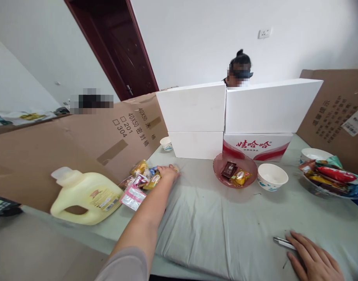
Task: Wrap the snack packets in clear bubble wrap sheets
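1. Far left: brown cardboard panel (108,132), flat, black print. In front, pale-yellow plastic jug (101,191), smooth, rounded, neck to the left.
2. Between jug and left forearm: heap of snack packets (152,181), crinkled shiny film, gold, pink, blue. Runs aslant, near left to far right. At near end, pink-edged packet (133,197), flat, squarish.
3. Left hand (166,171): palm down at heap's right edge, pointing away from the body. Fingertips partly hidden; cannot tell grip or spread.
4. Centre: stacked white boxes (196,109), smooth, square-cornered. In front, pink translucent bowl (217,168) with brown and gold packets inside; paper bowl (268,182) just beside, round.
5. Near right: slim pen (282,242) on wrinkled green cloth (202,218). Long axis nearly left-right, visible end pointing left and slightly away.
6. Right hand (315,255): palm down on cloth, loosely spread, thumb apart, fingers touching or just over pen's right end.
7. Far right: clear bowl (313,187), heaped with glossy packets, long red one on top.
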Demonstrator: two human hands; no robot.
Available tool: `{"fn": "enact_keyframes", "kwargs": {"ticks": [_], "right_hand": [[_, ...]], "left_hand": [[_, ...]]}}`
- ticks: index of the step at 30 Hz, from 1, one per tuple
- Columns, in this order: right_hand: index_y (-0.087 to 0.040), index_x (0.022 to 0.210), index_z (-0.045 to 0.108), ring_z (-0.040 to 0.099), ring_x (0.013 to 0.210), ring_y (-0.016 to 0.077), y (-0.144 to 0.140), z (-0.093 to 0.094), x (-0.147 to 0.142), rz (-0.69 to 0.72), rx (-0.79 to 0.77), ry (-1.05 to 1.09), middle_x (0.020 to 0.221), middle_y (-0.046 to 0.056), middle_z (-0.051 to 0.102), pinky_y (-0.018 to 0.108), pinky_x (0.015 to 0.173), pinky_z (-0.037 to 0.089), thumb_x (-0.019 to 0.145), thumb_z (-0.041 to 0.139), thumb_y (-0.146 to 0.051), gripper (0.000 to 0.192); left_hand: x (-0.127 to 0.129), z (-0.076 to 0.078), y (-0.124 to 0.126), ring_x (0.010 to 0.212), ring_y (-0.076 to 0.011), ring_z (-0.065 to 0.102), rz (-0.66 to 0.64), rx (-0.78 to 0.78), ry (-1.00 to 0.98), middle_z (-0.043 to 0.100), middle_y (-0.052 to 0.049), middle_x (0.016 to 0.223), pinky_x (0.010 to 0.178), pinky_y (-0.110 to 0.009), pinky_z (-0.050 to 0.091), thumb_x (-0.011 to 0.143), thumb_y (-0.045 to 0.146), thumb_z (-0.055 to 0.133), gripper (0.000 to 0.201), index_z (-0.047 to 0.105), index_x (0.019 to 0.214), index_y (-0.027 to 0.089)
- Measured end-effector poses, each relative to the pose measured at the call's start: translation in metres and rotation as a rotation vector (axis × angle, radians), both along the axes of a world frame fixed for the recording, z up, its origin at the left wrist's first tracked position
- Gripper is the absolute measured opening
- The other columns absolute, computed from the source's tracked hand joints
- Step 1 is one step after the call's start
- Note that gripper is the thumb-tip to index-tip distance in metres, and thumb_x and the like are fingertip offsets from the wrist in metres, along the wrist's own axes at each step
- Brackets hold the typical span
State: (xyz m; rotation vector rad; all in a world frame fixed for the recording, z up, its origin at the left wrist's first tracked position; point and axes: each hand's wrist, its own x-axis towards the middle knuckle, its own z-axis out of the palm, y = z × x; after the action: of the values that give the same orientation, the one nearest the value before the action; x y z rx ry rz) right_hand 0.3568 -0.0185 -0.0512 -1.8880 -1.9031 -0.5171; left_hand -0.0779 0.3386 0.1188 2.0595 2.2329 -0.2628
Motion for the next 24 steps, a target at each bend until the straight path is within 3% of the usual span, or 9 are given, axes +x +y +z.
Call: {"fn": "enact_keyframes", "kwargs": {"ticks": [3,5,7,10,12,16,18,21,24], "right_hand": [[-0.031,0.121,0.059,0.062,0.107,0.0276,0.002,0.004,-0.002,-0.01,-0.009,0.007,0.124,0.003,0.064,0.046,0.09,0.043,0.084,0.045,-0.053,0.045],[-0.03,0.121,0.06,0.061,0.108,0.0276,0.001,0.005,-0.002,-0.01,-0.016,0.01,0.124,0.003,0.064,0.046,0.091,0.043,0.085,0.046,-0.053,0.045],[-0.029,0.121,0.06,0.061,0.109,0.0272,0.001,0.007,-0.003,-0.008,-0.022,0.017,0.124,0.004,0.064,0.045,0.092,0.042,0.085,0.045,-0.052,0.044],[-0.028,0.12,0.06,0.06,0.11,0.0264,0.0,0.013,-0.007,-0.005,-0.017,0.028,0.124,0.005,0.064,0.043,0.093,0.041,0.088,0.044,-0.052,0.044],[-0.027,0.121,0.06,0.059,0.111,0.0257,-0.001,0.018,-0.01,-0.007,-0.016,0.033,0.125,0.004,0.064,0.041,0.093,0.041,0.089,0.042,-0.051,0.043],[-0.028,0.119,0.061,0.059,0.11,0.0236,-0.002,0.027,-0.014,-0.017,-0.026,0.069,0.123,0.004,0.064,0.038,0.09,0.042,0.094,0.038,-0.047,0.039],[-0.028,0.115,0.063,0.059,0.108,0.0232,-0.003,0.029,-0.014,-0.013,-0.03,0.087,0.12,0.004,0.065,0.038,0.089,0.043,0.095,0.038,-0.046,0.037],[-0.028,0.109,0.066,0.059,0.105,0.0234,-0.004,0.032,-0.015,-0.012,-0.043,0.097,0.117,0.005,0.065,0.038,0.087,0.043,0.095,0.038,-0.044,0.035],[-0.027,0.105,0.067,0.061,0.096,0.0225,-0.001,0.036,-0.022,-0.02,-0.061,0.11,0.106,0.006,0.067,0.038,0.085,0.041,0.096,0.039,-0.039,0.032]], "left_hand": [[0.002,-0.005,0.005,0.112,-0.0347,0.056,-0.014,-0.006,-0.017,0.059,-0.023,0.118,0.091,-0.052,0.042,0.088,0.04,0.06,0.054,0.046,0.131,0.009],[0.013,-0.01,-0.001,0.106,-0.0263,0.059,-0.073,0.001,-0.057,0.059,-0.014,0.12,0.09,-0.047,0.048,0.092,0.039,0.057,0.042,0.052,0.125,0.013],[0.03,-0.016,-0.013,0.105,-0.0236,0.059,-0.17,0.002,-0.121,0.058,-0.011,0.12,0.09,-0.043,0.049,0.093,0.035,0.057,0.037,0.053,0.124,0.014],[0.059,-0.025,-0.042,0.107,-0.0256,0.059,-0.364,-0.046,-0.247,0.061,-0.014,0.116,0.091,-0.036,0.046,0.087,0.027,0.062,0.043,0.052,0.125,0.013],[0.076,-0.029,-0.066,0.104,-0.0237,0.06,-0.505,-0.131,-0.343,0.062,-0.01,0.114,0.087,-0.03,0.046,0.082,0.027,0.066,0.041,0.056,0.12,0.016],[0.098,-0.037,-0.113,0.075,-0.016,0.065,-0.737,-0.386,-0.519,0.067,0.001,0.088,0.066,-0.023,0.048,0.077,0.036,0.07,0.032,0.065,0.104,0.021],[0.105,-0.042,-0.131,0.067,-0.0148,0.062,-0.798,-0.443,-0.595,0.065,0.004,0.078,0.059,-0.022,0.046,0.075,0.037,0.071,0.034,0.065,0.104,0.022],[0.112,-0.05,-0.152,0.074,-0.0166,0.06,-0.808,-0.37,-0.666,0.063,0.001,0.085,0.065,-0.025,0.046,0.075,0.034,0.068,0.028,0.066,0.1,0.02],[0.115,-0.061,-0.163,0.088,-0.0192,0.059,-0.806,-0.204,-0.746,0.06,-0.003,0.096,0.08,-0.028,0.046,0.078,0.03,0.064,0.02,0.068,0.094,0.02]]}}
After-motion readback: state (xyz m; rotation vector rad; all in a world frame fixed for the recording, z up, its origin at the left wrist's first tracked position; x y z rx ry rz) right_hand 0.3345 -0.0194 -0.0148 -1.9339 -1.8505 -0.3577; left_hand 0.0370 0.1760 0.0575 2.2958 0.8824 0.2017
